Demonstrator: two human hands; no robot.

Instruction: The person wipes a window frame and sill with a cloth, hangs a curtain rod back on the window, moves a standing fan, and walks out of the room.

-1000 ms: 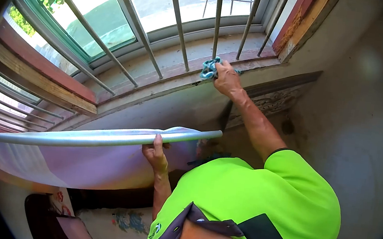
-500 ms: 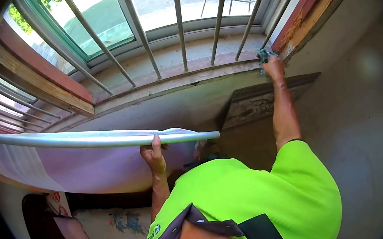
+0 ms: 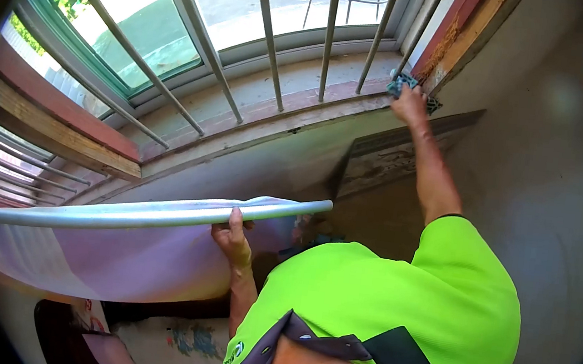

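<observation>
Since the frame of one second ago, the right hand [image 3: 410, 104] has moved rightward along the pale, scuffed window sill [image 3: 269, 123] to its far corner, carrying the crumpled blue-and-dark patterned cloth [image 3: 402, 84]. Right hand: fingers closed on the cloth; the palm side and most of the bunched fabric are concealed, with a dark end showing beyond the hand. Cloth located at the sill corner, beside the foot of the red-painted and bare-wood window post [image 3: 458, 46]; exact contact beneath it cannot be made out.

Left hand [image 3: 233, 242]: grasping the long, pale, glossy round rod [image 3: 122, 219], thumb on the near face, remaining fingers largely hidden behind. Rod's left end runs into the dark lens border. Thin, whitish sheet [image 3: 138, 262] hangs from the rod; its material cannot be determined.

Further out, grey upright metal bars [image 3: 329, 42] are cut off at the top edge. Below the sill, a dark-bordered rectangular panel [image 3: 380, 165] carries a design too dim to read. Pale floral-patterned fabric [image 3: 176, 341], lower left, is partly covered by the sheet and the person's arm.
</observation>
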